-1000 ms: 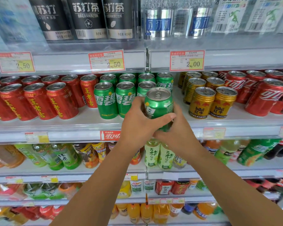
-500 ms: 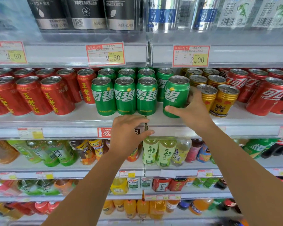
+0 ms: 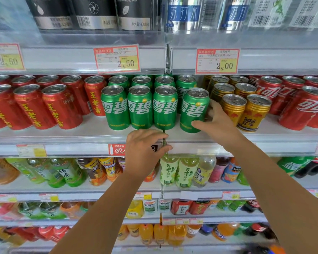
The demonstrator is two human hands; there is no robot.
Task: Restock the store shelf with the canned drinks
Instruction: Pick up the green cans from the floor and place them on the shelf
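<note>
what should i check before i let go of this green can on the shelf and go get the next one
1. Green metal can upright, base on the grey shelf: ok.
2. Label faces front like the neighbouring green cans: ok.
3. Lined up with that front row: cannot tell, it seems slightly forward.
4. Clear of the gold cans on its right: ok, a gap shows, with the holding fingers in it.
5. Right hand off the can: not ok, thumb and fingers hold it.
6. Left hand free for the next can: not ok, it grips the shelf's front edge.
</note>
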